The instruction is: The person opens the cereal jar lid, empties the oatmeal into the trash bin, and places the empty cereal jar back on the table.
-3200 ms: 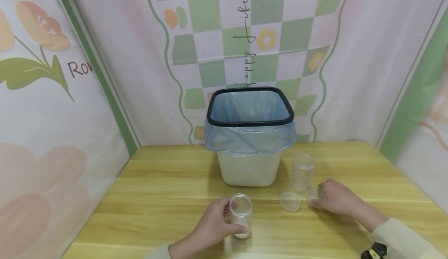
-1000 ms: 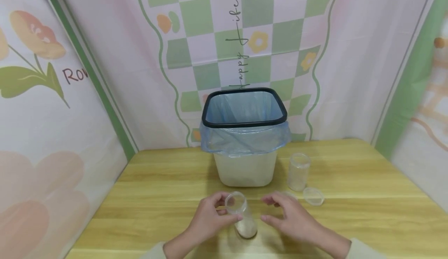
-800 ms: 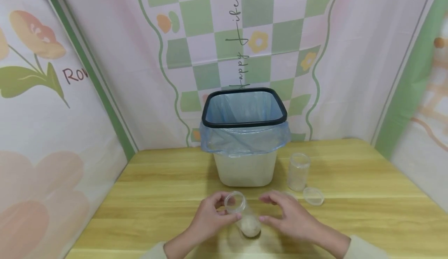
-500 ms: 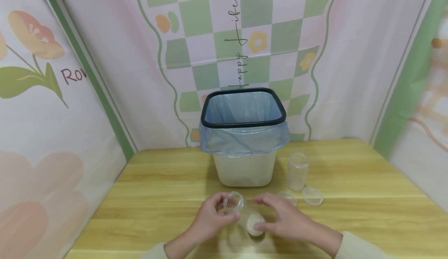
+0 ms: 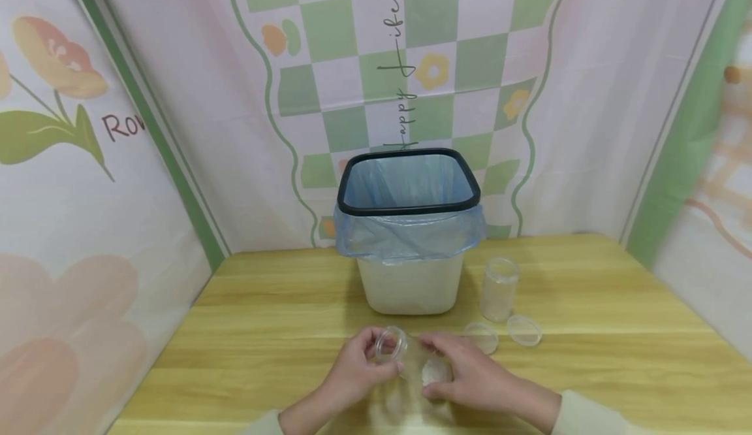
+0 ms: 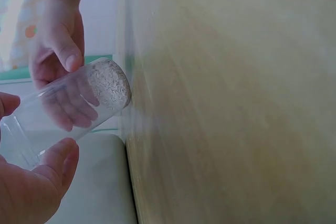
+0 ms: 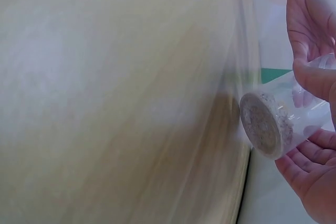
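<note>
Spanning the whole lower view, a wooden table (image 5: 282,330), bearing everything at easy reach. Standing at its far middle, a pale waste bin (image 5: 409,285) with a black rim and a blue liner folded over the edge, mouth open upward, probably placed there to take whatever is tipped out. Waiting just right of the bin, a second clear jar (image 5: 499,289), upright and uncapped, with two clear lids (image 5: 524,330) lying flat near its foot (likely off the two jars). Hovering just above the table near the front edge, the clear jar (image 5: 413,363), tilted over with the open mouth up toward the left and the base lower to the right, a thin layer of pale granules gathering at the bottom. Curling round the neck end, the left hand (image 5: 352,377), fingers and thumb clamped on the jar, apparently steadying the mouth. Wrapping the base end, the right hand (image 5: 478,379), fingers closed on the glass, seemingly taking the weight for a two-handed tilt.
</note>
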Motion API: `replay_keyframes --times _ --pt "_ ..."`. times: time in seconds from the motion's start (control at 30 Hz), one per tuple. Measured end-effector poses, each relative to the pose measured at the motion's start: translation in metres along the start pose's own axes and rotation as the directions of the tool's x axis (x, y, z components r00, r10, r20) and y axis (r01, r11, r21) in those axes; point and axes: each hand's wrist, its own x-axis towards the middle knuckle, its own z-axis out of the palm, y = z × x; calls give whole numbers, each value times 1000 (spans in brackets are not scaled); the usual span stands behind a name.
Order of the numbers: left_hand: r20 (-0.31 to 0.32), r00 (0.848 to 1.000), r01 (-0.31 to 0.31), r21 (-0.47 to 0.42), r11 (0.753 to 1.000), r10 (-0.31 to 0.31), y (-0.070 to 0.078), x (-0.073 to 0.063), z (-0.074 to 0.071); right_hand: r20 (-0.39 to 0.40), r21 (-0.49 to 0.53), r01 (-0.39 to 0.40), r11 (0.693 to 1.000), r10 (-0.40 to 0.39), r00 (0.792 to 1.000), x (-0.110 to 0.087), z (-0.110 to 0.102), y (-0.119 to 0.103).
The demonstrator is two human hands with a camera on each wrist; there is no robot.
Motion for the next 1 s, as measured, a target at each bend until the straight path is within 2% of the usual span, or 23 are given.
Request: replay_keyframes --times 0.67,0.87,1.0 --pt "25 999 36 -36 999 -35 1 -3 0 -35 -58 7 998 -9 999 5 10 -1" --pt "32 999 21 -44 999 -20 4 -2 -4 -43 -35 -23 999 21 999 4 9 -1" --pt "11 1000 -20 -17 1000 20 8 -1 -11 -56 -20 -21 1000 20 998 3 8 1"
